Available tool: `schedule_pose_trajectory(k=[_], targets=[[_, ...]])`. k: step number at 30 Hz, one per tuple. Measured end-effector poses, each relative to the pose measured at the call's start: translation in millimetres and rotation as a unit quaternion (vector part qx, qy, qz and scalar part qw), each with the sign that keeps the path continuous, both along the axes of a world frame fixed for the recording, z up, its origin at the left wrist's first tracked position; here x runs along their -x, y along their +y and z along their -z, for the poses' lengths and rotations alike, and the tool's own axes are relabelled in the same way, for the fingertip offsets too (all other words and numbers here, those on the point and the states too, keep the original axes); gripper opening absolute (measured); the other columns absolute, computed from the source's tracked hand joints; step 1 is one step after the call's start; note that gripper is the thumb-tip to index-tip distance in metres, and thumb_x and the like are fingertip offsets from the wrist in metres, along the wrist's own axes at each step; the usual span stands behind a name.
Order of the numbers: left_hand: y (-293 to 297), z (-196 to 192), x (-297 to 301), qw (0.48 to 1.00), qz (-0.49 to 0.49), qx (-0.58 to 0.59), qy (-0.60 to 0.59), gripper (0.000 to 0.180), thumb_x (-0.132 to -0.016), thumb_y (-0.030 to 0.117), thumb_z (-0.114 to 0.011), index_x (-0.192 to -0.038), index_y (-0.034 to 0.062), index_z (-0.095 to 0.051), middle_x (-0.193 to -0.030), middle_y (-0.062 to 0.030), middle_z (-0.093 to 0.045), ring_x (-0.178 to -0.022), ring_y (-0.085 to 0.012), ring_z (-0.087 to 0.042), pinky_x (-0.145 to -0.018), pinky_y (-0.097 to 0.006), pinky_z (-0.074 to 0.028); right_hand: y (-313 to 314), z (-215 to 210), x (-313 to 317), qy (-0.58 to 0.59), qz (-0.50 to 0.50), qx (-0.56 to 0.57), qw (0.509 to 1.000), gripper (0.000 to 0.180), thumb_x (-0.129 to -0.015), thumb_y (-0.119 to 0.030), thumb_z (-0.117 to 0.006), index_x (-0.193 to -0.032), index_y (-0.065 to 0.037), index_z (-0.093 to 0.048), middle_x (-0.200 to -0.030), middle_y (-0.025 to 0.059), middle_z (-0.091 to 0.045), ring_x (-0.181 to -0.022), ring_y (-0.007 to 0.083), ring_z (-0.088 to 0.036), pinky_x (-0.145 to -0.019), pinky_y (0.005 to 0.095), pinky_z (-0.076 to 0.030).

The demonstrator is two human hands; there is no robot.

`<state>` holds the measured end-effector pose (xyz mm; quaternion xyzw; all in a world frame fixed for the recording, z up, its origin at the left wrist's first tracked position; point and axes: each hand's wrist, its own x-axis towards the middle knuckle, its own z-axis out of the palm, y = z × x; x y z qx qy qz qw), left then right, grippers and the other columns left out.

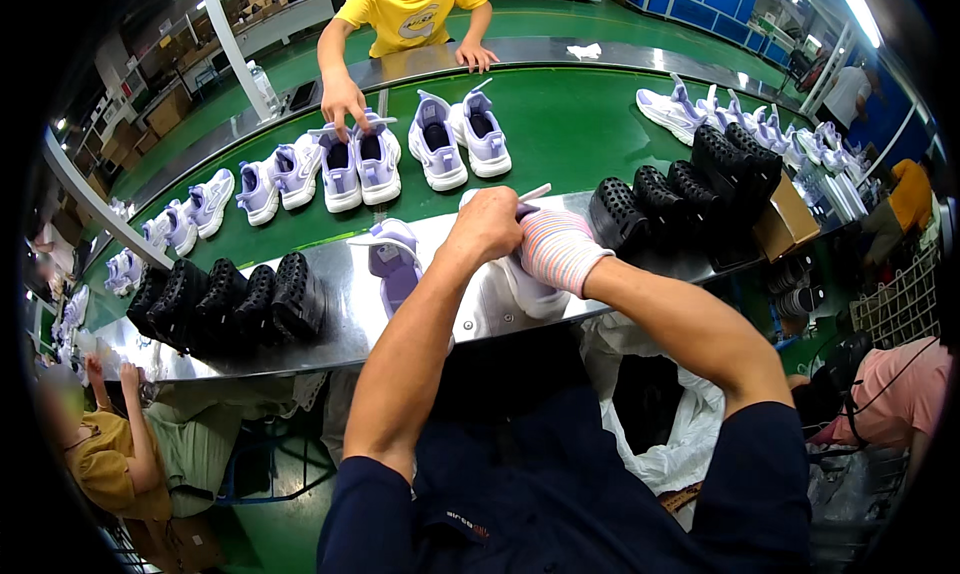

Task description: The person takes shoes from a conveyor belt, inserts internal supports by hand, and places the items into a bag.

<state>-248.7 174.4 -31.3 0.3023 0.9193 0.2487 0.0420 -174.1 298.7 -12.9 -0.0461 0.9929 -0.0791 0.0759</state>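
Note:
Over the metal ledge, a white sneaker [534, 292] is between my two hands, its toe toward me. My bare left hand [487, 224] is closed at the shoe's collar, knuckles up. Against the same collar presses my right hand [558, 248], in a striped knit glove; its fingertips are hidden by the shoe. A pale pull tab sticks out between the hands. Left of them stands a lavender and white sneaker [396, 262], partly covered by my left forearm. Just beyond my hands, a pair of lavender and white sneakers [436, 146] stands on the green belt.
Black perforated blocks [294, 299] stand on the ledge at left, with more black blocks [617, 214] at right beside a cardboard box [785, 219]. Across the green belt [570, 124], a person in yellow [405, 14] touches a sneaker pair [360, 164]. More sneakers line both sides.

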Motion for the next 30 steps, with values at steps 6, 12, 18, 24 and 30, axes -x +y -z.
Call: schedule_pose_trajectory(k=[6, 12, 18, 24, 30], targets=[[-15, 22, -11, 0.98, -0.097, -0.173, 0.012, 0.057, -0.08, 0.014, -0.074, -0.132, -0.0033, -0.06, -0.104, -0.0307, -0.071, -0.104, -0.0454, -0.069, -0.092, -0.049, -0.054, 20, -2, -11, 0.13, 0.023, 0.045, 0.99, 0.029, -0.091, -0.029, -0.07, -0.097, -0.001, -0.074, -0.089, 0.0246, -0.073, -0.088, 0.0424, -0.072, -0.08, 0.0506, -0.057], [-14, 41, -50, 0.959, -0.135, -0.211, -0.136, 0.103, -0.077, 0.013, -0.08, -0.161, -0.0022, -0.023, -0.12, -0.0325, -0.07, -0.116, -0.0419, -0.07, -0.102, -0.044, -0.054, 54, 37, 4, 0.012, 0.041, 0.18, 0.983, 0.047, -0.082, -0.035, -0.078, -0.103, 0.006, -0.07, -0.095, 0.0274, -0.073, -0.096, 0.0414, -0.073, -0.085, 0.0466, -0.057], [7, 55, -30, 0.966, -0.246, -0.047, -0.073, 0.087, -0.08, 0.013, -0.07, -0.155, -0.0077, -0.03, -0.098, -0.0308, -0.073, -0.097, -0.048, -0.072, -0.088, -0.051, -0.056, 32, 58, 24, 0.081, 0.104, 0.092, 0.987, 0.028, -0.083, -0.023, -0.068, -0.103, -0.003, -0.073, -0.096, 0.0242, -0.074, -0.096, 0.0434, -0.071, -0.086, 0.0497, -0.057], [-18, 22, -119, 0.965, -0.138, -0.214, 0.059, 0.073, -0.088, 0.014, -0.077, -0.151, -0.0028, -0.044, -0.112, -0.0318, -0.07, -0.105, -0.0461, -0.068, -0.091, -0.05, -0.054, 40, 51, 19, 0.058, 0.129, 0.09, 0.986, 0.032, -0.085, -0.027, -0.067, -0.104, -0.003, -0.076, -0.098, 0.0253, -0.075, -0.096, 0.0423, -0.073, -0.087, 0.0493, -0.058], [-124, 31, -154, 0.921, -0.292, -0.118, 0.23, 0.053, -0.092, 0.03, -0.076, -0.131, -0.003, -0.059, -0.128, -0.0269, -0.062, -0.116, -0.047, -0.059, -0.106, -0.05, -0.044, 29, 53, 24, 0.062, 0.085, 0.051, 0.993, 0.036, -0.084, -0.033, -0.071, -0.102, -0.002, -0.076, -0.101, 0.0259, -0.074, -0.098, 0.0426, -0.072, -0.088, 0.0503, -0.057]])
